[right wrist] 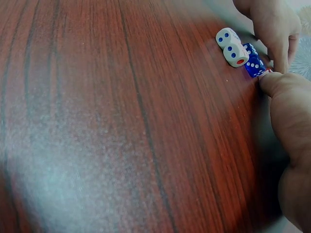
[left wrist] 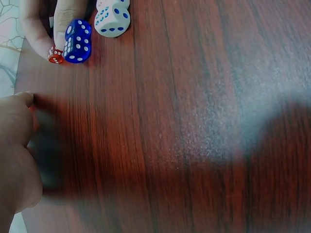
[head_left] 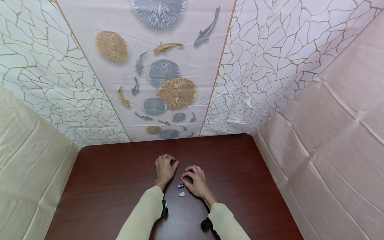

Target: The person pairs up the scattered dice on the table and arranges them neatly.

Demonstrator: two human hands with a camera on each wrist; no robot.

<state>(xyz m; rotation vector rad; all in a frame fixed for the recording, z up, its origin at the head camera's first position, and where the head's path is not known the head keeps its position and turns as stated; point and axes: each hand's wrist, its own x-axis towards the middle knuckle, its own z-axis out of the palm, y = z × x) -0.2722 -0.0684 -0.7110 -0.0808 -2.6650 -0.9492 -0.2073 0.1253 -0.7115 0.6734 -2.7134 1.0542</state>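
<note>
My left hand (head_left: 164, 169) is farther out on the table, thumb and index finger pinching a small red die (head_left: 176, 160); only a sliver of it shows. Nearer and to the right, my right hand (head_left: 196, 182) pinches another red die (head_left: 181, 178) with white pips between thumb and index fingertips. That red die (left wrist: 55, 55) sits right beside two blue dice (left wrist: 78, 41) in the left wrist view. Two larger white dice (right wrist: 232, 47) with blue and red pips stand side by side, just on the near side of the blue pair.
The dark reddish wooden table (head_left: 114, 176) has rounded far corners. A patterned cloth backdrop (head_left: 168, 70) hangs behind it, with plain cloth walls (head_left: 324, 140) at both sides. Each wrist wears a black camera strap.
</note>
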